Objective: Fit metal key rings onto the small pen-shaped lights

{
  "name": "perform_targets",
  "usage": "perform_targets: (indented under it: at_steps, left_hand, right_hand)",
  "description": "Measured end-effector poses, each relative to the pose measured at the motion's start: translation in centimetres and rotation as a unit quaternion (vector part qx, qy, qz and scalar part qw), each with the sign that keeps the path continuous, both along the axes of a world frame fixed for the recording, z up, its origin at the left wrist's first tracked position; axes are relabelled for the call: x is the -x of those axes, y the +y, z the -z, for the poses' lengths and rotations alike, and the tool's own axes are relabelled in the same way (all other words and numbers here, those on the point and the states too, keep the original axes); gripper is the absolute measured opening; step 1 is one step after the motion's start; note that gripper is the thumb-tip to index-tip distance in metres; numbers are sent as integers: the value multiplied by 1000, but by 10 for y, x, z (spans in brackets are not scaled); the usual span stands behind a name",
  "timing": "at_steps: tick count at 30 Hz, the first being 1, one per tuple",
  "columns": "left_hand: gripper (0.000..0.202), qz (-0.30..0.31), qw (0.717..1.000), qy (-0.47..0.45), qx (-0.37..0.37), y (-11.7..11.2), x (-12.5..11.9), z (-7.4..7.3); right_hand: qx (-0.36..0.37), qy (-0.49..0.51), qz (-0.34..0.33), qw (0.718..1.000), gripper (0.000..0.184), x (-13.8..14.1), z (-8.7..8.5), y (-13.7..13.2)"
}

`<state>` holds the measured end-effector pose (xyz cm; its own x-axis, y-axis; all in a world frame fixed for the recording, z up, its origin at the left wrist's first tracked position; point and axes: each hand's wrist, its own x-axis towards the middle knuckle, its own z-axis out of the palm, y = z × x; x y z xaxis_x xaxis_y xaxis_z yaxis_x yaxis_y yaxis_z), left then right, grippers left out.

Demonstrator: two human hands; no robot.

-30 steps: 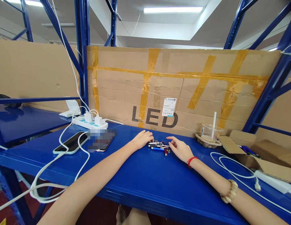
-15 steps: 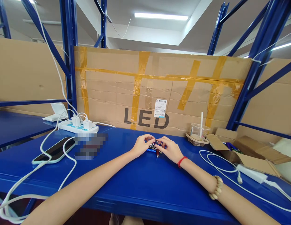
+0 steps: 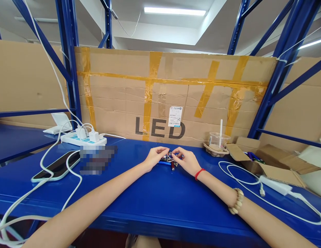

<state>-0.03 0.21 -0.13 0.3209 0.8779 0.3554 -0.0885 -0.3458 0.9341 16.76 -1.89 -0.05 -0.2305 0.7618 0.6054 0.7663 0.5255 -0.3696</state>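
- Left hand (image 3: 154,157) pinches the small flashlights (image 3: 168,160) heaped on the blue worktop (image 3: 155,196).
- Right hand (image 3: 186,160) has its grip on the same pile.

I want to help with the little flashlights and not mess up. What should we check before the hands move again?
1. Both hands on the pile: ok. Left hand and right hand meet over the small keychain lights.
2. One light pinched free of the others: cannot tell, fingers hide it.
3. Lights away from the shelf edge: ok, they lie mid-shelf.
4. Drink cup upright, apart from the hands: ok.
5. White cable clear of the right forearm: not ok, it loops close beside it.
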Motion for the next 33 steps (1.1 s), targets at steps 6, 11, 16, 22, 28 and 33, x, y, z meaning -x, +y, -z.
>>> perform_targets:
  at_steps: [6, 11, 16, 22, 28, 33]
  left_hand:
    - [27, -9, 998, 58, -17, -5, -1, -2]
    - [28, -4, 996, 84, -42, -4, -1, 0]
    - [23, -18, 992, 116, -54, -6, -2, -1]
    - [22, -46, 984, 139, -97, -2, -3, 2]
    - [25, -46, 984, 139, -99, 0, -2, 4]
    - [27, -21, 991, 111, -70, -2, -2, 2]
  right_hand:
    - [-6, -20, -25, 999, 17, 1, -2, -4]
    - [-6, -31, -29, 999, 19, 0, -2, -4]
    - [31, -29, -72, 996, 19, -2, 0, 1]
    - [35, -42, -81, 995, 17, -3, 0, 0]
    - [-15, -64, -62, 996, 18, -2, -1, 1]
    - [-22, -48, -81, 995, 22, -3, 0, 2]
